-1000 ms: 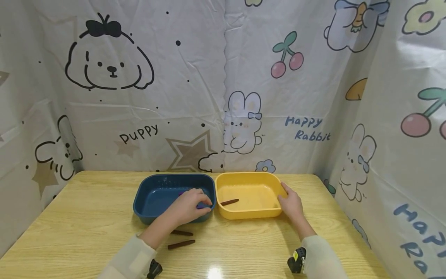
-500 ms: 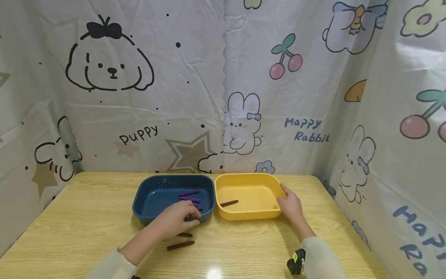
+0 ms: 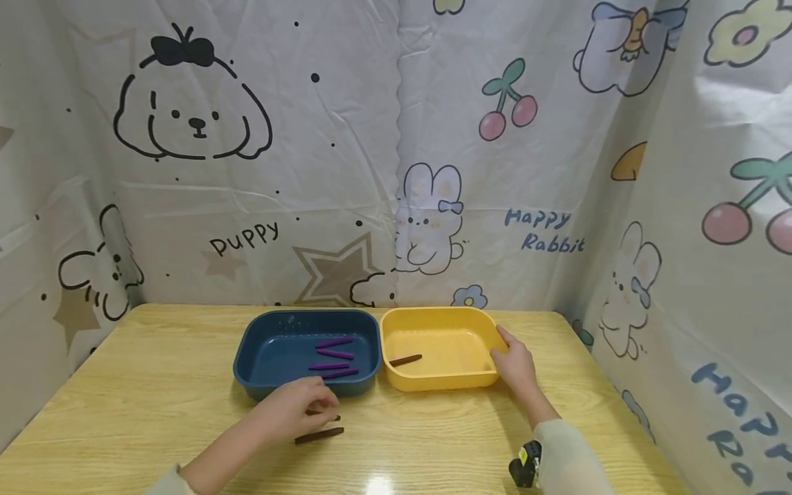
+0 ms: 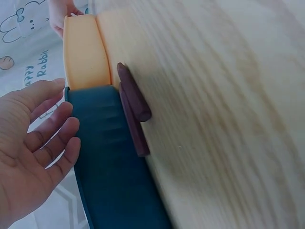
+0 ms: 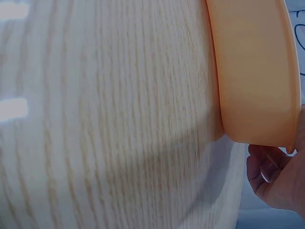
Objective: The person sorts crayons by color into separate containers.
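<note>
- While my right hand (image 3: 515, 361) grips the outer end of a yellow, round-cornered, plastic-looking tray (image 3: 442, 381), its fingers bent beneath the rim, my left hand (image 3: 291, 410) hangs before a dark-blue, round-cornered, plastic-looking tray (image 3: 260, 390), fingers loosely bent and parted, holding nothing.
- Work in hand: past its midpoint, as I judge it; purple seems finished, brown only begun.
- Done: four slim purple crayon-like sticks (image 3: 336, 355) lie in the blue tray; one dark-brown, tapered crayon-like stick (image 3: 405, 359) lies in the yellow tray, at the side next to the blue one.
- Left, it appears: two more brown sticks on the pale wood-grained table (image 3: 155, 385). The nearer brown stick (image 3: 319, 436) lies apart from my fingers; whether they touch the farther brown stick (image 4: 135, 129), I cannot tell.
</note>
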A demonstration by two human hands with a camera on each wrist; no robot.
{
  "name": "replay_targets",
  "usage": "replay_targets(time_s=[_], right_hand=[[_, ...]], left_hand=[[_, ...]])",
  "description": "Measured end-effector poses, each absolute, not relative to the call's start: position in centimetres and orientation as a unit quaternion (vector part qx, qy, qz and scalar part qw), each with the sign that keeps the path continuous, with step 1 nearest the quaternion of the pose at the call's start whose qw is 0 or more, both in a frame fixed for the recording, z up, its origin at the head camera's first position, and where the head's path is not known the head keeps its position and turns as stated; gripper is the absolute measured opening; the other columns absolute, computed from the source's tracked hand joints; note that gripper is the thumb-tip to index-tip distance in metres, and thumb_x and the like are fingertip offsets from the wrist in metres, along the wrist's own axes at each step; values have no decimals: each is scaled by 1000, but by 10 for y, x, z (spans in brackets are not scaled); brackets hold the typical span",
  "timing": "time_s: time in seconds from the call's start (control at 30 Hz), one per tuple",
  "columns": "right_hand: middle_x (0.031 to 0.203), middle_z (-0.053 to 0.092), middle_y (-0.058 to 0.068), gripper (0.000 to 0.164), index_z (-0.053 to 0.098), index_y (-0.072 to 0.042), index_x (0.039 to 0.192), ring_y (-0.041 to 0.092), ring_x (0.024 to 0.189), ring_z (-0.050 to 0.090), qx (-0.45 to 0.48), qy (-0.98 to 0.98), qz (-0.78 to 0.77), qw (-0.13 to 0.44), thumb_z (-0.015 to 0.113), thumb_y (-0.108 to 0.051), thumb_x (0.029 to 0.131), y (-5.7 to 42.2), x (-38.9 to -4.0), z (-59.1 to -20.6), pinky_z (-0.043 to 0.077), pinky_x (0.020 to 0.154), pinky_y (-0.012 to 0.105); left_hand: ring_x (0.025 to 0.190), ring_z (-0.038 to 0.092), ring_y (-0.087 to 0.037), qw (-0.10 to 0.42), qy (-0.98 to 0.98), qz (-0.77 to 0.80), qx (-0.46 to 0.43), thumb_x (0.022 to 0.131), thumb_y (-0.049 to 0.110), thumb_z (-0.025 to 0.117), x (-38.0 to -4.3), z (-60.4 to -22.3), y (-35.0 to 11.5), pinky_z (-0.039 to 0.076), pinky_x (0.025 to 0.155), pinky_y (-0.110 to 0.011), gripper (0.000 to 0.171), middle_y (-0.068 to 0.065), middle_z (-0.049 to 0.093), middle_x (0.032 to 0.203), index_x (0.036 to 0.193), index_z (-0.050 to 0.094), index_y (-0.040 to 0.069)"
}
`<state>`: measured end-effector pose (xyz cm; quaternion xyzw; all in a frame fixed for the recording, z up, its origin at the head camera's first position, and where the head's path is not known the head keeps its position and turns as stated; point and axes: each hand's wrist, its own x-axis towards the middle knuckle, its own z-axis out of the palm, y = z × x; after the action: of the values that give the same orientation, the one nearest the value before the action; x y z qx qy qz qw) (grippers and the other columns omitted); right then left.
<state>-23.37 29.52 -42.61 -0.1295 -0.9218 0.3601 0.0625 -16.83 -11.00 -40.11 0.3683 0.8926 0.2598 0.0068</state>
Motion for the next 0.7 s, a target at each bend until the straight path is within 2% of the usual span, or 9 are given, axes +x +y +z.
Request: replay_targets(time_s=[0.23,0.43,0.7], right_hand=[[137,34,21,55,30,-9,138,37,124,33,-123,-921,364,67,45,-11,85,294,-233,-425,33,99,48],[136,36,20,55,31,-10,137,36,123,36,-124,-921,362,72,46,-12,85,293,-234,-425,34,98,47],[136,37,20,55,31,-11,137,35,120,40,-128,-923,356,74,46,-12,84,295,-234,-425,36,97,47]], left_hand=[[70,49,1,46,893,264,361,80,24,64,-166,-405,-113,43,61,-18,8,13,54,77,86,67,19],[68,50,-3,52,899,247,357,77,24,66,-165,-413,-117,43,59,-18,11,10,54,75,84,66,15],[63,41,0,62,902,240,354,76,23,67,-164,-424,-123,37,56,-18,11,11,49,71,83,65,16]])
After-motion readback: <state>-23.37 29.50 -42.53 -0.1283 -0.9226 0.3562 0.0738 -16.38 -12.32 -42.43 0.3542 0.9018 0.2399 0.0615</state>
